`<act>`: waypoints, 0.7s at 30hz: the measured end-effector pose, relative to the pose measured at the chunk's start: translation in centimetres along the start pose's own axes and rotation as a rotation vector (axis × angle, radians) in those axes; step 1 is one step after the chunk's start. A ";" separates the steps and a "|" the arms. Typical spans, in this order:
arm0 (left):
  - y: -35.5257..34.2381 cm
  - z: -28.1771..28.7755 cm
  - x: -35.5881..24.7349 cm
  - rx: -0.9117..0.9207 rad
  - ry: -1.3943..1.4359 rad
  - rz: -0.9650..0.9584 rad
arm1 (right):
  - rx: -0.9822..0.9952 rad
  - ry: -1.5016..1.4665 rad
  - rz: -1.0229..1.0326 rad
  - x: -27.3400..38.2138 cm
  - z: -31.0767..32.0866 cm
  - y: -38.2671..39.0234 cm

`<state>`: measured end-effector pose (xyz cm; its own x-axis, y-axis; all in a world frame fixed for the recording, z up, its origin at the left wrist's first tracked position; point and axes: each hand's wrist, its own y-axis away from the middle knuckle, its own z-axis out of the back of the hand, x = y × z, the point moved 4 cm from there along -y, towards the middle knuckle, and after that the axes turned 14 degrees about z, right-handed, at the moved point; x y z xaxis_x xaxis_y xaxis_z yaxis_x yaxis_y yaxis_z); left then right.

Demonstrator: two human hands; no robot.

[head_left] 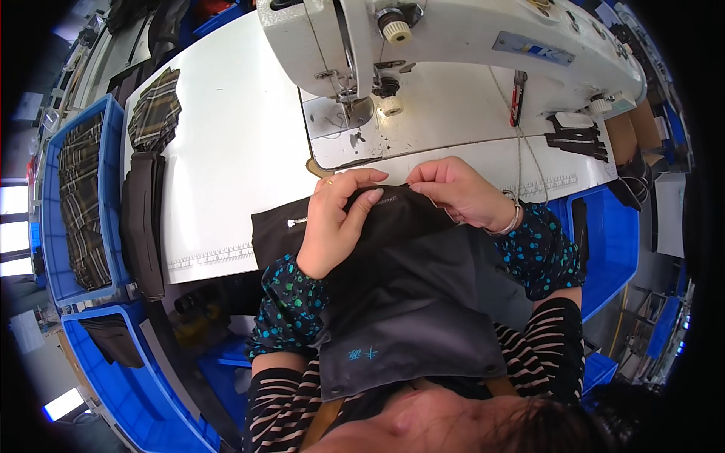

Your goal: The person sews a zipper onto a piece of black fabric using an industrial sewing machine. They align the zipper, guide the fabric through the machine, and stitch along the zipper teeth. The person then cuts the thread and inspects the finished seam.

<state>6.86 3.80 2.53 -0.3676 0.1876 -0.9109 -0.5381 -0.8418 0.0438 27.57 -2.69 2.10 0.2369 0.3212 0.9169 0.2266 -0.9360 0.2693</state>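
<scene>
A dark brown fabric piece [276, 232] lies over the front edge of the white table, its lower part hanging toward my grey apron [411, 325]. Set into it is a zipper [297, 223] with a silver pull, partly covered by my left hand [336, 219]. That hand rests on the fabric, thumb and fingers closed on its upper edge. To the right, my right hand [462, 192] pinches the same edge between thumb and fingertips. Both hands are in front of the sewing machine [453, 38], apart from its needle and presser foot [349, 106].
Red-handled thread snips [517, 98] and dark strips [578, 143] lie right on the table [219, 136]. Plaid pieces [155, 109] and folded dark fabric [143, 226] are at its left edge. Blue bins [112, 174] stand left, and another blue bin [615, 249] stands right.
</scene>
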 end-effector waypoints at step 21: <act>0.8 0.6 -0.8 -0.033 0.017 -0.411 | 0.141 -0.515 0.105 -2.8 -2.9 1.1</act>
<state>6.28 3.22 3.55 -0.1145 0.5039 -0.8562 -0.6128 -0.7142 -0.3383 24.39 -5.05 0.70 0.6894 0.2891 0.6642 0.2930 -0.9498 0.1093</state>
